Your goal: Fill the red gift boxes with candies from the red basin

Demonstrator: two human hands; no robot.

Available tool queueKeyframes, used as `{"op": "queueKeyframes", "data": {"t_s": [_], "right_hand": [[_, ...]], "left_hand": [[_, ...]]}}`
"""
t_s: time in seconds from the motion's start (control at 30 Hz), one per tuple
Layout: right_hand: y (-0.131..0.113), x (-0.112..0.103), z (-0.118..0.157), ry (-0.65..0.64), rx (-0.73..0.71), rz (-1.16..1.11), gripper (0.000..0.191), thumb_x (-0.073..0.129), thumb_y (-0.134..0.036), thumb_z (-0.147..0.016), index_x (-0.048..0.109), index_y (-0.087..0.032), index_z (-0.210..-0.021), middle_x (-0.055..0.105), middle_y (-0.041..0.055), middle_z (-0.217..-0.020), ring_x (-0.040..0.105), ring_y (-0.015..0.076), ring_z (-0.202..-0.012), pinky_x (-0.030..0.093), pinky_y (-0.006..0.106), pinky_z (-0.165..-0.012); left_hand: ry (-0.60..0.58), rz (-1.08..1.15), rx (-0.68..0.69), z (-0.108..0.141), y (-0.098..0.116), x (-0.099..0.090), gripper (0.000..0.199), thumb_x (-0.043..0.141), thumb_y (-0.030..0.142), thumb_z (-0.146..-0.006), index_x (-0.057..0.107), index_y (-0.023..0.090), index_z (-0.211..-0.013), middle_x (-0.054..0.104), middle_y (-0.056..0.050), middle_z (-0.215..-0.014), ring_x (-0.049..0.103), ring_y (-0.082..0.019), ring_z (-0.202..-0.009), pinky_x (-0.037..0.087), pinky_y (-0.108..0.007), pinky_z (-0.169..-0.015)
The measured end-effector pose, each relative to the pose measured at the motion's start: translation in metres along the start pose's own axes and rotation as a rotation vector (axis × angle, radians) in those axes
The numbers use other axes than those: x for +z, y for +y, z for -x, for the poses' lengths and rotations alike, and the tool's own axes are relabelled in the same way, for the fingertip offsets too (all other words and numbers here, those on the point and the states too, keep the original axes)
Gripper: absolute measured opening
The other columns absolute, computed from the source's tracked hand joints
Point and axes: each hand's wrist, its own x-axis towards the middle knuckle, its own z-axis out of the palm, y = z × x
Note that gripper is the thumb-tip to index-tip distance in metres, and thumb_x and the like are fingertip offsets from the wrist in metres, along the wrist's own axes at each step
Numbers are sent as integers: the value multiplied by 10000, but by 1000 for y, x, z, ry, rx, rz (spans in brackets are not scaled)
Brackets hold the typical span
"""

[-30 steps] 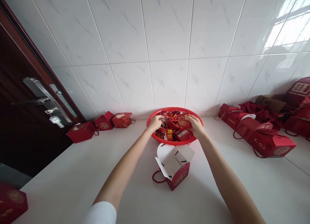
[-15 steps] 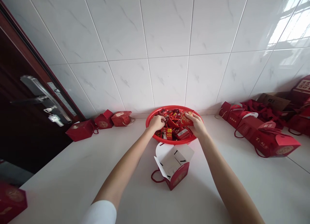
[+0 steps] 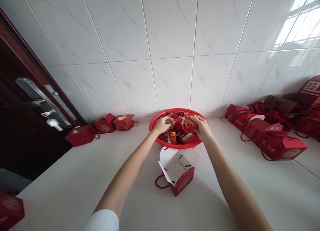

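My left hand [image 3: 163,125] is over the left side of a red plastic basket [image 3: 178,147], its fingertips pinched on what looks like a small wrapped candy [image 3: 172,125]. My right hand [image 3: 203,129] grips a red packet [image 3: 191,122] with gold print at the basket's right side. Red-wrapped sweets [image 3: 171,137] and a small red box-like packet [image 3: 188,137] lie in the basket. Just in front of it stands an open red gift box [image 3: 184,182] with a white inside and a red cord handle [image 3: 162,182]; its flaps are spread and no sweets show in it.
Several closed red boxes [image 3: 81,135] stand at the left along the wall, and another [image 3: 11,209] sits at the lower left. More red boxes [image 3: 277,142] line the right side. A door with keys [image 3: 54,123] in its lock is on the left.
My left hand has lifted slightly and shifted a little right, with a small candy now showing at its fingertips. My right hand keeps the red packet in nearly the same place.
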Motion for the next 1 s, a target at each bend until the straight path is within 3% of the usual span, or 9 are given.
{"op": "queueKeyframes", "data": {"t_s": [0.13, 0.33, 0.5, 0.63, 0.73, 0.87, 1.0], "right_hand": [[0, 2, 1, -9, -8, 19, 274, 851, -360, -603, 688, -213, -767, 760, 17, -796, 713, 210, -743, 563, 272, -577], [0, 6, 4, -22, -14, 95, 290, 847, -334, -595, 704, -216, -818, 776, 32, -853, 737, 246, -826, 580, 290, -614], [0, 6, 5, -86, -59, 114, 298, 874, -335, -602, 712, -202, -814, 776, 31, -839, 733, 227, -808, 592, 307, -689], [2, 4, 4, -129, -98, 91, 356, 909, -340, -573, 735, -190, -845, 780, 37, -837, 733, 218, -773, 601, 317, -712], [3, 3, 3, -107, -130, 40, 390, 929, -324, -548, 730, -184, -853, 784, 39, -837, 734, 215, -751, 610, 315, -693], [3, 4, 2, -41, -127, -39, 396, 928, -263, -522, 721, -172, -847, 783, 39, -812, 733, 210, -714, 618, 306, -648], [3, 4, 1, 56, -116, -91, 367, 905, -206, -508, 708, -173, -816, 777, 34, -780, 734, 213, -694, 622, 301, -619]], "left_hand": [[24, 196, 27, 3, 0, -3, 226, 621, 163, -774, 637, 187, -998, 735, -40, -916, 716, -200, -823, 573, -309, -732], [49, 416, 113, 2, 2, -5, 283, 719, 355, -759, 589, 192, -952, 710, -23, -935, 698, -203, -936, 541, -340, -881], [-42, 499, 144, 5, 11, 4, 469, 815, 359, -701, 612, 186, -1088, 713, -42, -987, 697, -198, -900, 548, -332, -835], [-147, 510, 151, 4, 23, 13, 463, 839, 313, -701, 630, 170, -1089, 712, -40, -918, 688, -187, -840, 544, -341, -823], [-171, 493, 163, 2, 30, 16, 464, 858, 312, -691, 656, 166, -1082, 722, -71, -1016, 687, -209, -933, 539, -352, -864], [-96, 395, 198, -8, 31, 13, 394, 804, 434, -747, 705, 164, -1016, 748, -93, -1047, 704, -229, -951, 554, -355, -852], [98, 273, 144, -31, 20, 2, 371, 531, 495, -940, 710, 173, -984, 760, -100, -1030, 712, -210, -945, 555, -347, -862]]}}
